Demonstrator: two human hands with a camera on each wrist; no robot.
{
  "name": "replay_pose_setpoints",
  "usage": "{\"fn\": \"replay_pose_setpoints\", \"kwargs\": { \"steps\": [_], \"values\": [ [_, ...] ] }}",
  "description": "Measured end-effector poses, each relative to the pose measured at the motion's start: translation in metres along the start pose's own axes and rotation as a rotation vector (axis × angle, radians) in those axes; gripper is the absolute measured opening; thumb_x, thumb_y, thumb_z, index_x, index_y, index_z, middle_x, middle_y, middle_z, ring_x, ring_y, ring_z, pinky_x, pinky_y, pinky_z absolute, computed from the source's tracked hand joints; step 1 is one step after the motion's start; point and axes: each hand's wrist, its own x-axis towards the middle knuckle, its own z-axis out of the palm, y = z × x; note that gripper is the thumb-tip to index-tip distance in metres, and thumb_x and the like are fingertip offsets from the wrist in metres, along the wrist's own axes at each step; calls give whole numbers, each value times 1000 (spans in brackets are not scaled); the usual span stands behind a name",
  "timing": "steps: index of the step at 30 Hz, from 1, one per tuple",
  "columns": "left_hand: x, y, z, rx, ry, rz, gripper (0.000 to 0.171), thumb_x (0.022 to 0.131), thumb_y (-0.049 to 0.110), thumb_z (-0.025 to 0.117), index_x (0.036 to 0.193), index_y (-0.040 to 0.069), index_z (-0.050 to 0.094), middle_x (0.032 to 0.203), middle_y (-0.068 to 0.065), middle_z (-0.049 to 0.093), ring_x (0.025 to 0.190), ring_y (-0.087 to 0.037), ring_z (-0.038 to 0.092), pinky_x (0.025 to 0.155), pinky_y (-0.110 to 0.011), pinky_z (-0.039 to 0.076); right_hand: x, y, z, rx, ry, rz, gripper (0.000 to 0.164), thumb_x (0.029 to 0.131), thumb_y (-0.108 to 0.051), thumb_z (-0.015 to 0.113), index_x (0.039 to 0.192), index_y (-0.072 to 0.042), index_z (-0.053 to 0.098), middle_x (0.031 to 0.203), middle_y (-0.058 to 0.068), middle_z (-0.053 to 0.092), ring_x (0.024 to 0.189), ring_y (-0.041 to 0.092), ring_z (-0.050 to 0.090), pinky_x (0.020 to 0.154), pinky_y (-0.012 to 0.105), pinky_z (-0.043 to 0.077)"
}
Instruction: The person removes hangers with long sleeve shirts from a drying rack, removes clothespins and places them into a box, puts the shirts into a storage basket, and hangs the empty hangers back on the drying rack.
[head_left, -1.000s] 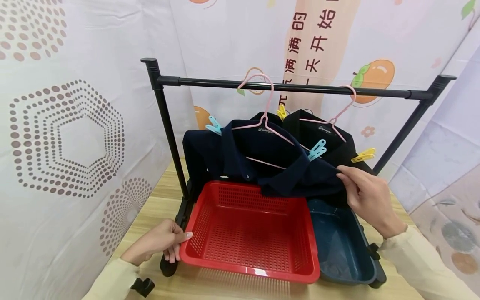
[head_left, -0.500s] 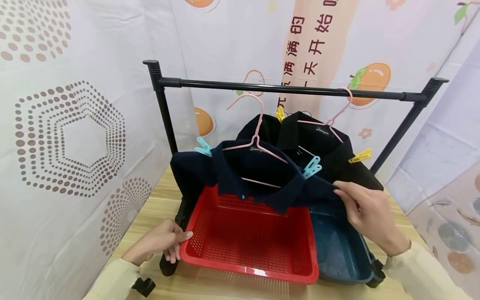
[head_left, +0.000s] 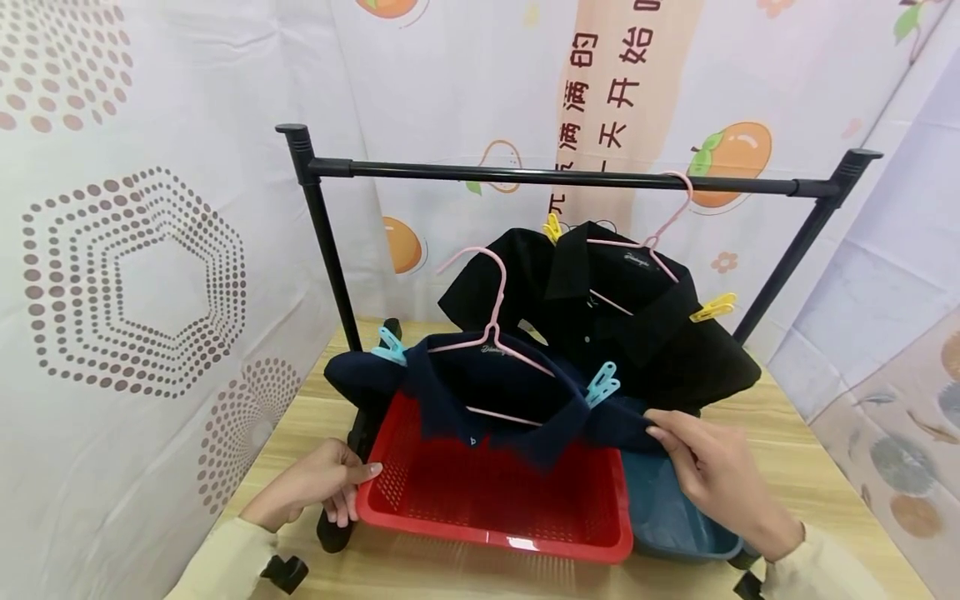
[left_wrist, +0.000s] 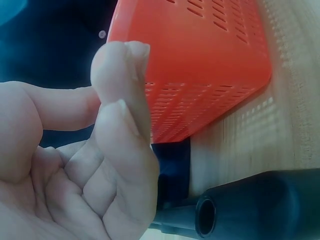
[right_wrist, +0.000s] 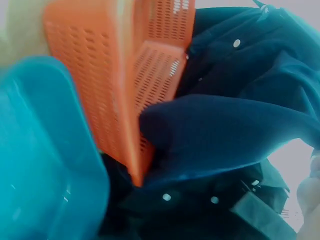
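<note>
My left hand (head_left: 322,483) grips the left front corner of the red perforated basket (head_left: 480,537), thumb on its rim and fingers curled below. Between thumb and fingers of my right hand (head_left: 720,475) is the sleeve end of a navy collared shirt (head_left: 566,429). That shirt is on a pink hanger (head_left: 495,304), whose hook stands below the rack bar, off it. Light blue clothespins (head_left: 602,383) sit at both of its shoulders. The shirt's collar and front droop over the basket, hiding its back part. In the right wrist view, navy cloth (right_wrist: 215,130) overlaps the basket.
Behind, a black shirt (head_left: 660,358) with yellow clothespins (head_left: 712,308) hangs by a pink hanger from the black rack bar (head_left: 487,174). A blue basin (head_left: 667,517) stands right of the basket on the wooden table (head_left: 330,575). Printed curtains surround the rack.
The navy shirt and its hanger have come off the bar, moving down and left toward the basket with my right hand. My left hand has stayed on the basket rim.
</note>
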Motion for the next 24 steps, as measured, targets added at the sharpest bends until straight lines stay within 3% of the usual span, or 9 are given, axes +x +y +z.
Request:
{"fn": "replay_pose_setpoints", "kwargs": {
  "steps": [9,13,16,18,24],
  "values": [
    [1,-1,1,10,20,-28,36,103,27,62,88,-5,69,61,-13,68,45,-12,62,45,-23,50,-27,-7,19,87,-35,107,33,108,-35,54,110,-8,73,85,-6,67,60,-2,45,56,10,38],
    [1,-2,1,16,27,-33,36,104,28,62,87,-4,69,61,-13,68,44,-12,62,45,-23,50,-36,-8,26,113,-46,123,12,99,-9,69,111,-11,72,80,-11,61,60,-3,45,55,10,37],
    [0,-4,3,18,32,-30,37,104,27,62,86,-4,69,61,-13,68,44,-12,62,44,-24,50,-41,-8,32,128,-64,134,36,84,12,75,111,-12,72,78,-13,59,60,-4,44,54,10,36],
    [-1,-4,4,21,34,-29,37,104,27,62,85,-3,70,61,-13,68,44,-12,62,45,-24,50,-44,-9,35,136,-82,152,44,79,18,75,110,-13,72,77,-14,57,60,-4,44,53,10,35],
    [0,-3,3,31,44,-32,38,103,29,62,84,-3,70,61,-12,68,44,-12,62,45,-24,51,-52,-11,40,161,-119,213,45,81,18,73,110,-16,72,76,-16,54,62,-3,46,54,11,38]
  ]
}}
